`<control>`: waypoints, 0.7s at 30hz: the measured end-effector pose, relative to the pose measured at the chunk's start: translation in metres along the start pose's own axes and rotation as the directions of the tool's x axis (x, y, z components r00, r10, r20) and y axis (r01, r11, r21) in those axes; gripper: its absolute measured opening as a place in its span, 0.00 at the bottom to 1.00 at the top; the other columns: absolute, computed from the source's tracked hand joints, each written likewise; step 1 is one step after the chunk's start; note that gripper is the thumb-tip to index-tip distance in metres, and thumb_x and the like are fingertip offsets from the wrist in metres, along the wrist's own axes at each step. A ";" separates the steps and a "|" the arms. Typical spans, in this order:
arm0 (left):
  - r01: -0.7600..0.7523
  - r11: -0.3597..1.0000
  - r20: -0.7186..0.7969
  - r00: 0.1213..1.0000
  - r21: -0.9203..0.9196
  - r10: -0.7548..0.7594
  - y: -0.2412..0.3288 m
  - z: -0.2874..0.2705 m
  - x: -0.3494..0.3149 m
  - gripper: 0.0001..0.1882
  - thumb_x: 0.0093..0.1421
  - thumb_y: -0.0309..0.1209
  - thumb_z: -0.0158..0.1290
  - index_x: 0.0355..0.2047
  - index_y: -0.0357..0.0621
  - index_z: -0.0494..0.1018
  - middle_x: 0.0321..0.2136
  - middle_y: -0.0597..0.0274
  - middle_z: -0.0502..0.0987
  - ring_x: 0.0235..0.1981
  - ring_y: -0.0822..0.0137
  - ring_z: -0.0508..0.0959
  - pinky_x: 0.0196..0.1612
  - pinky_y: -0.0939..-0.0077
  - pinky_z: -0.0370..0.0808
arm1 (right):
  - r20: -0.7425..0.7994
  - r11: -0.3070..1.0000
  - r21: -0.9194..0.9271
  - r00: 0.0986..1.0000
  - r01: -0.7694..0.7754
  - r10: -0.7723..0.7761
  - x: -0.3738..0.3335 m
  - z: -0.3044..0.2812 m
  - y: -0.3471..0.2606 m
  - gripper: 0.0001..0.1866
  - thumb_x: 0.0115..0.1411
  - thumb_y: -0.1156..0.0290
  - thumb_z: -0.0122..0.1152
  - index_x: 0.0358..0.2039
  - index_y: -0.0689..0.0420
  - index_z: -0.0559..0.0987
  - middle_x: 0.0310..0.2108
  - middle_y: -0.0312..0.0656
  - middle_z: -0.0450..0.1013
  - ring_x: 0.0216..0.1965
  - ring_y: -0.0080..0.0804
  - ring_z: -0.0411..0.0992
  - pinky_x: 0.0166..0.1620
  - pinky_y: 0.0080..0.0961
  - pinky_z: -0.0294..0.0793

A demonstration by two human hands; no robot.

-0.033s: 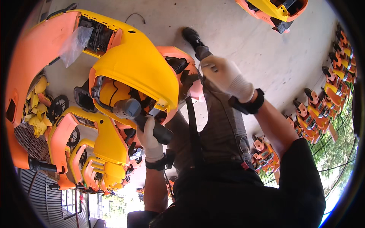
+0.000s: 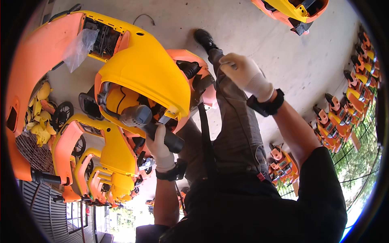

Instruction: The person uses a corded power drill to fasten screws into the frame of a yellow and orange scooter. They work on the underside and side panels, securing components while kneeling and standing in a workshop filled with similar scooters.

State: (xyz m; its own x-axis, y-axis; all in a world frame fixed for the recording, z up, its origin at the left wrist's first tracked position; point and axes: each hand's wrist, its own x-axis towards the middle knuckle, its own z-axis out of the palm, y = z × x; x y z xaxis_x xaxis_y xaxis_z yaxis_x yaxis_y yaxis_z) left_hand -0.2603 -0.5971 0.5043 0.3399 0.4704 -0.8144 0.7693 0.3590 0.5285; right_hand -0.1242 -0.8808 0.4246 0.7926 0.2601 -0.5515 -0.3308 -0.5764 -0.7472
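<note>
The power drill (image 2: 138,115) has a rounded grey housing with a blue-grey end, and a thick black cylindrical section slants from it down to the right. It sits at the open cavity of a scooter body (image 2: 146,67), in front of the cavity's lower edge; whether the two touch cannot be told. The scooter body is bright yellow on its smooth front shell and orange along its flanks, with dark parts and a thin black cable inside the cavity. A clear plastic bag (image 2: 79,50) hangs by an opening farther up.

The yellow rim arches over the drill and runs down its right side, leaving little room there. Left of the drill, a black flap-like part (image 2: 90,104) stands just beside the cavity. A black strap (image 2: 205,137) hangs between the drill and the person's trousered leg (image 2: 239,129). Beyond the leg, bare concrete floor (image 2: 291,69) spreads wide.

The left hand (image 2: 161,152), in a white glove, is wrapped round the drill's black section. The right hand (image 2: 244,73), gloved too, is raised over the leg, well apart from the drill; its fingers bend inward, and whether they pinch anything small cannot be told.
</note>
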 end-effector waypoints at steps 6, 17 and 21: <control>-0.054 0.968 -0.168 0.981 0.247 0.098 -0.027 0.016 0.010 0.30 0.56 0.36 0.64 0.54 0.32 0.69 0.42 0.58 0.78 0.37 0.69 0.79 0.42 0.78 0.76 | 0.149 0.931 0.258 0.963 -0.258 0.226 0.073 0.019 0.066 0.13 0.61 0.67 0.57 0.37 0.64 0.81 0.29 0.44 0.80 0.30 0.31 0.78 0.36 0.25 0.77; -0.091 0.918 -0.313 0.923 0.386 0.224 -0.042 0.046 0.009 0.24 0.62 0.35 0.59 0.53 0.31 0.70 0.45 0.56 0.77 0.40 0.68 0.78 0.42 0.76 0.78 | 0.558 0.924 0.052 0.778 -0.379 0.288 0.168 0.175 0.118 0.16 0.61 0.60 0.59 0.34 0.61 0.83 0.30 0.40 0.81 0.30 0.30 0.78 0.34 0.27 0.77; 0.047 0.878 -0.379 0.912 0.476 0.157 -0.032 0.052 0.004 0.24 0.61 0.34 0.60 0.52 0.31 0.70 0.42 0.58 0.78 0.38 0.70 0.79 0.40 0.78 0.78 | 0.490 0.990 -0.125 0.872 0.063 0.007 0.159 0.209 0.129 0.14 0.56 0.58 0.60 0.32 0.55 0.85 0.31 0.47 0.81 0.33 0.39 0.79 0.39 0.31 0.76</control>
State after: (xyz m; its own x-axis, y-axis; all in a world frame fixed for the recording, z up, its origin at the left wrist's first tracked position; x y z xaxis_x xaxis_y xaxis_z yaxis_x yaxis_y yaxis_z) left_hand -0.2553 -0.6483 0.4718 0.2254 0.7910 -0.5688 0.9490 -0.0462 0.3118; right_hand -0.1484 -0.7521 0.1629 0.4378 0.6024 -0.6674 -0.2139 -0.6512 -0.7281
